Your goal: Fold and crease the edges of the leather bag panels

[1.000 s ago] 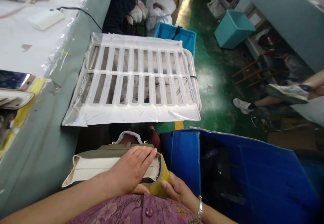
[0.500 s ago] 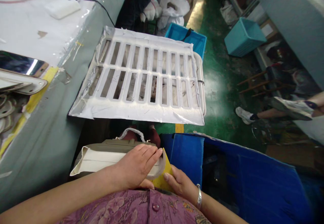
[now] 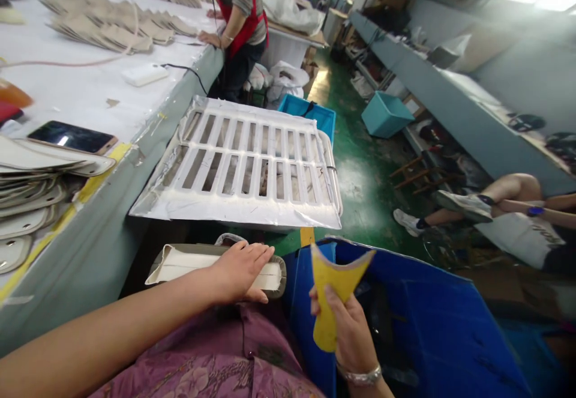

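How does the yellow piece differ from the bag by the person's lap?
Colour: the yellow piece is yellow; the bag is olive with a cream strip along the side facing up.
Shape: the yellow piece looks thin, with a curved notch in its top edge; the bag is long and bulky.
Handling: the right hand grips the yellow piece; the left hand lies flat over the bag.
Shared: each has one hand on it.

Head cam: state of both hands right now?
Left hand: open, resting on the olive-and-cream bag.
Right hand: closed, holding the yellow piece with a curved edge.
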{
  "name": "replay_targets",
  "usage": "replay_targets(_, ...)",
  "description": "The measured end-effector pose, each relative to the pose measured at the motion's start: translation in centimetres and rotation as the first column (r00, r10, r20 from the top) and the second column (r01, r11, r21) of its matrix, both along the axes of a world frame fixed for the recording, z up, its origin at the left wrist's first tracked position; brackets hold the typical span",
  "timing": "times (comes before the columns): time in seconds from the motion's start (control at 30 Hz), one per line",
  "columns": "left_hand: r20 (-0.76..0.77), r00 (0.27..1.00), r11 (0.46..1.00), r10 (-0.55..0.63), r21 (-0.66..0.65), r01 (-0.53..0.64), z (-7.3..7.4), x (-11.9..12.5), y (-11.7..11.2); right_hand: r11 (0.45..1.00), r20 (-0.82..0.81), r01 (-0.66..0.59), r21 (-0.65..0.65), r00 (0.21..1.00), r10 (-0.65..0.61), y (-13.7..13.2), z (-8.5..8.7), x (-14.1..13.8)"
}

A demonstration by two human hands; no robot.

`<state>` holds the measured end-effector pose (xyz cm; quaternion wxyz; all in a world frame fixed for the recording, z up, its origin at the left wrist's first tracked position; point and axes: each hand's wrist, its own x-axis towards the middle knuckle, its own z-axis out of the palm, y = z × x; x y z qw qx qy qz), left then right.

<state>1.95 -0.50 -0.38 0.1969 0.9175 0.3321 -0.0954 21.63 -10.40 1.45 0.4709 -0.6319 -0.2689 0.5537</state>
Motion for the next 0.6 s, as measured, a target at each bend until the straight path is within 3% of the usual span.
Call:
replay_targets(0.1,0.021,1.000,1.000,0.018,0.018,-0.018,-0.1,-0.4,-0.6,0.956,-0.206,0.227,0.186,0.960,-0.188,1.0,0.4,-1.3)
replay_targets(0.23,0.063,0.995,0.996,0.075,0.039,-0.077,-0.5,-0.4,-1.2,0.897,-0.319,0.401,0.184,0.888,-0.332,3.0,-1.7,-4.5)
replay_targets(0.47,0.126,0.979,0.984,0.159,0.056,-0.167,-1.1,0.2,-1.8,0.850,-0.236,0.468,0.242,0.878,-0.417,4.5,-3.8,-6.8)
replay_targets(0.6,0.123,0.981,0.985,0.147,0.071,-0.156,-1.4,0.4,-1.7,0.882,-0.342,0.429,0.194,0.872,-0.349,5.7,-4.2,-5.6)
